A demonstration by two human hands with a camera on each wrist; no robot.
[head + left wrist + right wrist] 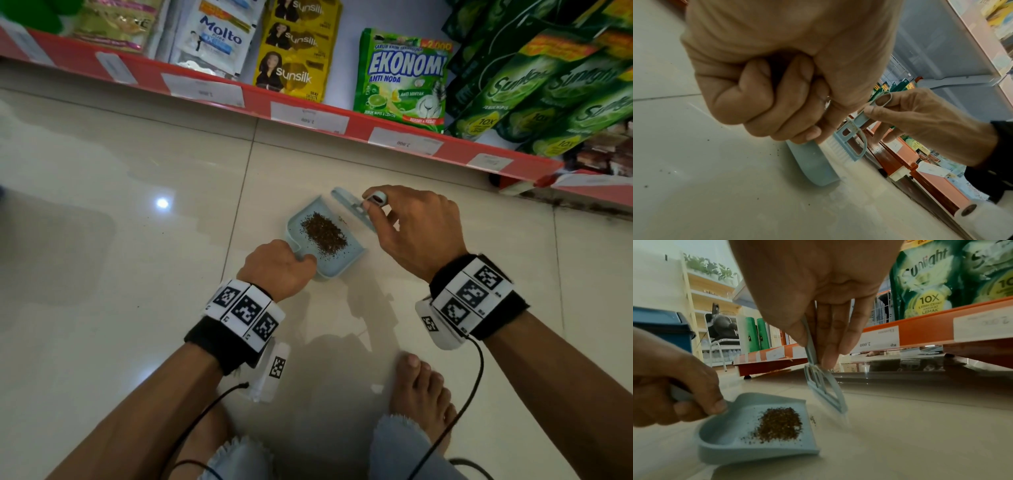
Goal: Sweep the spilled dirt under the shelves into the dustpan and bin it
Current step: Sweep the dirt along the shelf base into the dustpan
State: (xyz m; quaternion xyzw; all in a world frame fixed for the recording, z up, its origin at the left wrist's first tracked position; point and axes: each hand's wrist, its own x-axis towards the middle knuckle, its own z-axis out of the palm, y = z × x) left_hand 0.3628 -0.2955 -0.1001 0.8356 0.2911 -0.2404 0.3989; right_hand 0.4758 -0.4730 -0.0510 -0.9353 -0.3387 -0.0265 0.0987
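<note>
1. Nearest: bare foot [423, 394] on the tiled floor [102, 205]; person looks crouched low to reach the shelf base.
2. Left hand [279, 269] fist-wrapped round the dustpan [305, 263] handle, pan flat on the floor w/ open lip facing the shelf, prob. so dirt slides in w/o a gap.
3. Dirt pile [323, 234] sits mid-pan; a few crumbs [813, 420] remain on the tile just off the lip.
4. Right hand [416, 228] pinches the small brush [352, 209] by its thin handle, bristles down at the lip, set to flick the leftovers in.
5. Farther: red shelf edge [308, 113] w/ price tags, Ekonomi sachet [404, 80] above.
6. Blue bin [663, 327] well off to the left; binning not yet done.
</note>
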